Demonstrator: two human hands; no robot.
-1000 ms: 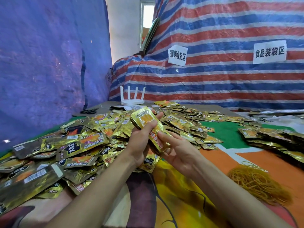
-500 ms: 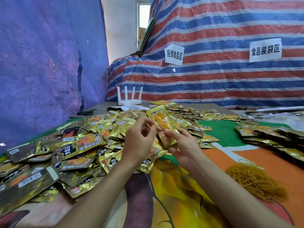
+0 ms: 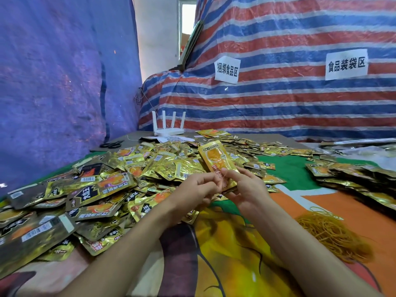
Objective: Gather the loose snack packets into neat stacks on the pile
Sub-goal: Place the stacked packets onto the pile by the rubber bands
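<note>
While upright, packet stack [image 3: 216, 161] pinched between fingers [image 3: 230, 171]

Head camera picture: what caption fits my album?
Two bare hands hold a shiny gold snack packet stack above a heaped pile.

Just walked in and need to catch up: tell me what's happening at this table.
A person is sorting gold snack packets. Both hands, the left hand and the right hand, hold a small stack of packets upright above the table, gripping its lower end. A big loose pile of packets covers the table's left side, another heap lies to the right, and a bunch of rubber bands sits by the right forearm.
</note>
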